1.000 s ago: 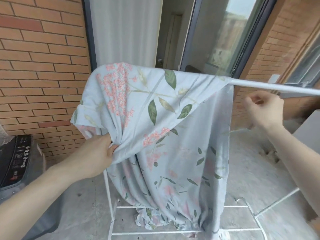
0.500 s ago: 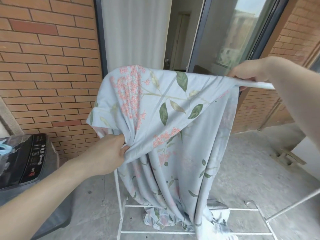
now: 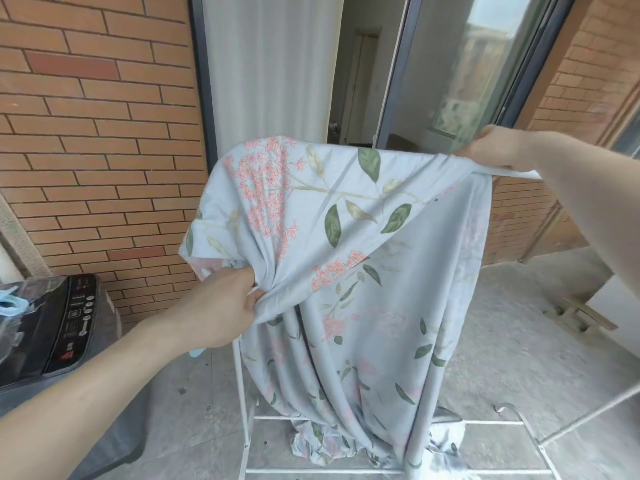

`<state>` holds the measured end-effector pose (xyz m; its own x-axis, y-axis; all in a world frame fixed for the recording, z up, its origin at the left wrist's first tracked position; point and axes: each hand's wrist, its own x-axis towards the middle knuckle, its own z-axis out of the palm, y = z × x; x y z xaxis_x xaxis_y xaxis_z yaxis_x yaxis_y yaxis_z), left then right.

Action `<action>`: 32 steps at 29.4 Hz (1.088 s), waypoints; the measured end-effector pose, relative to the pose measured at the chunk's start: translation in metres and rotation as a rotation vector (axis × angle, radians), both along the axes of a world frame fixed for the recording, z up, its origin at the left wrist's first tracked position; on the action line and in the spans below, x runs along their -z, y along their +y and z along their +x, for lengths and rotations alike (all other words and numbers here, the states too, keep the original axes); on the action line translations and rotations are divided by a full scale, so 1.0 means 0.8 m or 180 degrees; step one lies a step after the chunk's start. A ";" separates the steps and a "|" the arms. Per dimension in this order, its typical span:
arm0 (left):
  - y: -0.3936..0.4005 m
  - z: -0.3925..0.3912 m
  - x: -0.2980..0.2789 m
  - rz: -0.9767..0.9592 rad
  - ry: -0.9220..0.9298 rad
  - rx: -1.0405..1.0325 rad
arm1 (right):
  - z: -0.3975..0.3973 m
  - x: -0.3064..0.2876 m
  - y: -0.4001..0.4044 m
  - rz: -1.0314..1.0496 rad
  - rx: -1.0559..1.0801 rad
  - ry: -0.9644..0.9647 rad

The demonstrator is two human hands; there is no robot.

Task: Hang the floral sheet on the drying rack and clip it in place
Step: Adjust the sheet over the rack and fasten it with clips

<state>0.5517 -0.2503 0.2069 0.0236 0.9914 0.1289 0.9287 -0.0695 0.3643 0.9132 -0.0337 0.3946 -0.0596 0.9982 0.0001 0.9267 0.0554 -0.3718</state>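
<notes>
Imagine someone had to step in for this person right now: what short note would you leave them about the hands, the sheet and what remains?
Left hand: grips a bunch of the floral sheet, low on its left side.
Right hand: pinches the sheet's upper right edge at the top rail of the drying rack.
Sheet: draped over the top rail, bunched rather than spread; its lower end is heaped on the rack's bottom bars.
Done: sheet is over the rail.
Left: spread it along the rail, lift the heaped end, then clip it. No clip is on the sheet yet.
</notes>
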 end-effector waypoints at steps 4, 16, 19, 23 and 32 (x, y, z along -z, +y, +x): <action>-0.001 -0.003 -0.007 0.0073 -0.0033 -0.0098 | -0.005 0.005 -0.001 0.0570 0.0181 0.0275; -0.004 0.013 -0.118 -0.0142 0.0538 -0.0205 | -0.036 -0.125 -0.027 0.3347 -0.0086 0.1218; -0.023 0.014 -0.186 -0.0590 0.1798 -0.0246 | -0.042 -0.144 -0.032 0.3511 -0.0475 0.0952; -0.021 0.082 -0.297 0.0878 0.1698 -0.0479 | -0.040 -0.147 -0.040 0.3632 -0.0579 0.0753; 0.166 0.262 -0.342 0.2212 0.0865 0.0253 | -0.022 -0.149 -0.053 0.3330 -0.0365 0.1273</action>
<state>0.7614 -0.1178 0.4808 0.2121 0.6776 0.7041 0.9622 -0.2706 -0.0295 0.8957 -0.0760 0.5135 0.0409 0.4847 0.8737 0.7205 0.5915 -0.3619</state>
